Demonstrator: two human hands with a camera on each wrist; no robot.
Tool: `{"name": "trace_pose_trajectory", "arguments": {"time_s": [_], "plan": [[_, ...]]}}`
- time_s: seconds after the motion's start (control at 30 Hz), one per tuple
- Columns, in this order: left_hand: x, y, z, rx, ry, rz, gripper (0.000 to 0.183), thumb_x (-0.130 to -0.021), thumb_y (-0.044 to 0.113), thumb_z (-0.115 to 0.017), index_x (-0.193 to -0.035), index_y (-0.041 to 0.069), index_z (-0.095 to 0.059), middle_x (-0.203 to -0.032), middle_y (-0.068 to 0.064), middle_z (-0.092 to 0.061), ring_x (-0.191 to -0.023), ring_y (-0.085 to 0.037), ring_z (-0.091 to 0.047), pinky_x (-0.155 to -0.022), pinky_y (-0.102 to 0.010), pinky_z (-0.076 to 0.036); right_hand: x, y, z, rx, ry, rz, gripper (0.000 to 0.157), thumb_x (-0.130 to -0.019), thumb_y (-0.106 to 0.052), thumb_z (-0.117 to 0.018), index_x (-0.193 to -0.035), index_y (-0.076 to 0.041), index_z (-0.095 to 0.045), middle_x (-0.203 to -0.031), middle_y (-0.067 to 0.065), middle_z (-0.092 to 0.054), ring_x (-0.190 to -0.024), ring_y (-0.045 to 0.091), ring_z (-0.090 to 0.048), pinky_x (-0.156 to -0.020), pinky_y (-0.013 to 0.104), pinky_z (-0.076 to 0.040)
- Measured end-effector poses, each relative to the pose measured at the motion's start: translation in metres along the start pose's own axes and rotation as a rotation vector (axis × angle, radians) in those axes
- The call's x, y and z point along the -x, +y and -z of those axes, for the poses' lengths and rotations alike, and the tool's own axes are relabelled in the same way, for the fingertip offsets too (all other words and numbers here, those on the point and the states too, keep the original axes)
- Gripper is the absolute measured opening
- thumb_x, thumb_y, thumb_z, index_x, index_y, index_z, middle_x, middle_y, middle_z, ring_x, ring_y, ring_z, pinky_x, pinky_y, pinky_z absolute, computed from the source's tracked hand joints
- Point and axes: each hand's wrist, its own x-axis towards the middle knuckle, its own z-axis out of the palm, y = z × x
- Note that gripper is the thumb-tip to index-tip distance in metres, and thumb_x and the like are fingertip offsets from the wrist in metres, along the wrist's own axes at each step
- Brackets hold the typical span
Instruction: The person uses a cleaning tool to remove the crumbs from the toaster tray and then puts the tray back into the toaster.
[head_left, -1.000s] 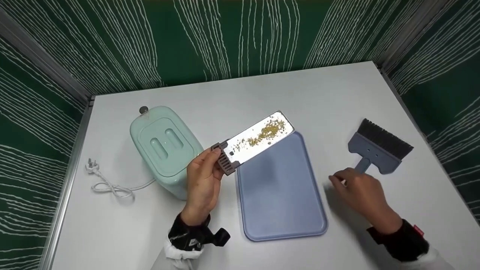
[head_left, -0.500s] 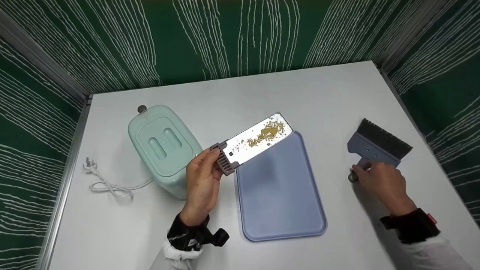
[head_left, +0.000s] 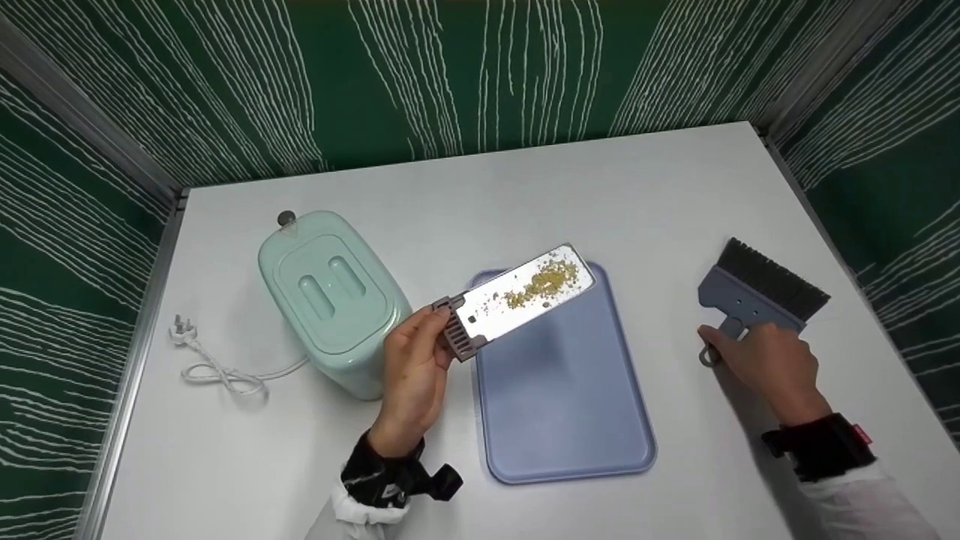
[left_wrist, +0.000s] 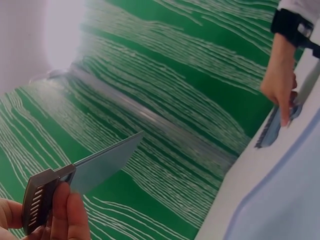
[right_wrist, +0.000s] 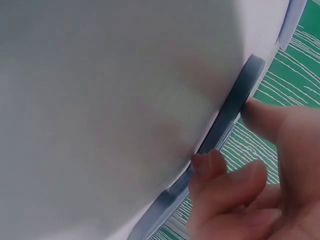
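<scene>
My left hand point(head_left: 412, 382) pinches the grey slotted end of a metal crumb tray point(head_left: 491, 322) and holds it over the far part of a blue tray point(head_left: 566, 427). Yellow-brown crumbs point(head_left: 551, 279) lie scattered on its shiny surface. In the left wrist view, the crumb tray point(left_wrist: 107, 167) is seen almost edge-on. At the right of the table, my right hand point(head_left: 772, 367) grips the handle of a blue-grey brush with dark bristles point(head_left: 772, 281). Seen from the right wrist, thumb and fingers close on the brush handle point(right_wrist: 232, 107) from opposite sides, right at the tabletop.
A mint-green toaster point(head_left: 337, 300) with a slotted lid stands left of my left hand. Its white cord and plug point(head_left: 187, 334) lie to its left. Green walls with white streaks point(head_left: 480, 82) enclose the back and sides of the white table point(head_left: 645, 187).
My right hand has moved right and taken hold of the brush handle. My left hand has moved slightly right and nearer me with the crumb tray.
</scene>
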Motion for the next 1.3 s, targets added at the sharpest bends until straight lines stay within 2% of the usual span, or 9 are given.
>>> {"name": "trace_pose_trajectory", "arguments": {"time_s": [0.2, 0.37, 0.5, 0.6, 0.9, 1.0, 1.13, 1.23, 1.3], "plan": [[0.002, -0.006, 0.003, -0.041, -0.009, 0.02, 0.03, -0.107, 0.005, -0.05, -0.12, -0.017, -0.064, -0.108, -0.021, -0.071, -0.093, -0.024, -0.073, -0.08, -0.032, -0.062, -0.002, -0.001, 0.0, -0.009, -0.053, -0.013, 0.064, -0.097, -0.054, -0.067, -0.056, -0.006, -0.056, -0.053, 0.008, -0.05, -0.052, 0.027, -0.051, -0.04, 0.036, -0.038], [0.001, -0.008, 0.005, -0.054, -0.002, 0.025, 0.03, -0.107, 0.005, -0.05, -0.12, -0.018, -0.064, -0.109, -0.021, -0.07, -0.094, -0.025, -0.072, -0.08, -0.032, -0.062, -0.002, -0.002, 0.002, -0.054, -0.091, -0.028, 0.052, -0.097, -0.039, -0.063, -0.057, -0.005, -0.062, -0.055, 0.007, -0.052, -0.052, 0.025, -0.051, -0.041, 0.036, -0.041], [0.0, -0.008, 0.005, -0.053, 0.009, 0.03, 0.029, -0.106, 0.005, -0.051, -0.119, -0.017, -0.064, -0.108, -0.02, -0.071, -0.093, -0.024, -0.073, -0.079, -0.031, -0.062, 0.0, 0.0, 0.002, -0.101, -0.063, -0.016, 0.04, -0.092, -0.026, -0.064, -0.058, -0.005, -0.061, -0.054, 0.005, -0.053, -0.051, 0.025, -0.051, -0.041, 0.036, -0.042], [0.0, -0.008, 0.004, -0.051, 0.005, 0.035, 0.028, -0.106, 0.005, -0.051, -0.118, -0.016, -0.065, -0.107, -0.02, -0.071, -0.091, -0.023, -0.072, -0.077, -0.03, -0.062, 0.002, 0.002, 0.004, -0.099, -0.019, 0.004, 0.037, -0.091, -0.023, -0.066, -0.06, -0.004, -0.057, -0.053, 0.006, -0.054, -0.049, 0.025, -0.052, -0.039, 0.036, -0.041], [-0.002, -0.01, 0.004, -0.031, -0.021, 0.018, 0.028, -0.106, 0.004, -0.05, -0.118, -0.017, -0.064, -0.105, -0.02, -0.071, -0.089, -0.024, -0.073, -0.076, -0.031, -0.062, 0.009, 0.003, 0.027, -0.07, 0.011, -0.021, 0.044, -0.1, -0.03, -0.06, -0.065, -0.005, -0.051, -0.059, 0.013, -0.054, -0.053, 0.029, -0.051, -0.04, 0.039, -0.039], [-0.004, -0.011, 0.004, -0.031, -0.03, 0.01, 0.029, -0.106, 0.003, -0.05, -0.118, -0.018, -0.064, -0.106, -0.021, -0.071, -0.091, -0.025, -0.073, -0.078, -0.032, -0.063, 0.012, 0.002, 0.034, -0.092, 0.081, -0.004, 0.046, -0.101, -0.034, -0.061, -0.077, 0.005, -0.054, -0.062, 0.019, -0.055, -0.055, 0.033, -0.053, -0.041, 0.04, -0.038], [-0.004, -0.013, 0.004, -0.025, -0.023, 0.005, 0.028, -0.106, 0.003, -0.051, -0.118, -0.018, -0.064, -0.107, -0.02, -0.071, -0.092, -0.024, -0.072, -0.08, -0.033, -0.063, 0.014, -0.002, 0.038, -0.128, 0.254, 0.064, 0.047, -0.098, -0.021, -0.065, -0.101, 0.025, -0.059, -0.062, 0.029, -0.058, -0.054, 0.038, -0.055, -0.043, 0.038, -0.037], [-0.004, -0.014, 0.004, -0.025, -0.021, 0.006, 0.027, -0.106, 0.003, -0.052, -0.118, -0.017, -0.065, -0.107, -0.02, -0.07, -0.092, -0.024, -0.072, -0.08, -0.032, -0.062, 0.015, -0.005, 0.039, -0.157, 0.385, 0.096, 0.036, -0.095, -0.011, -0.066, -0.104, 0.023, -0.066, -0.065, 0.031, -0.062, -0.056, 0.036, -0.056, -0.047, 0.027, -0.036], [-0.005, -0.014, 0.004, -0.019, -0.02, 0.009, 0.028, -0.106, 0.004, -0.052, -0.118, -0.017, -0.065, -0.108, -0.021, -0.07, -0.093, -0.024, -0.072, -0.08, -0.032, -0.062, 0.016, -0.006, 0.04, -0.187, 0.444, 0.089, 0.033, -0.095, -0.012, -0.07, -0.105, 0.02, -0.07, -0.075, 0.033, -0.068, -0.062, 0.023, -0.058, -0.052, 0.021, -0.034]]}}
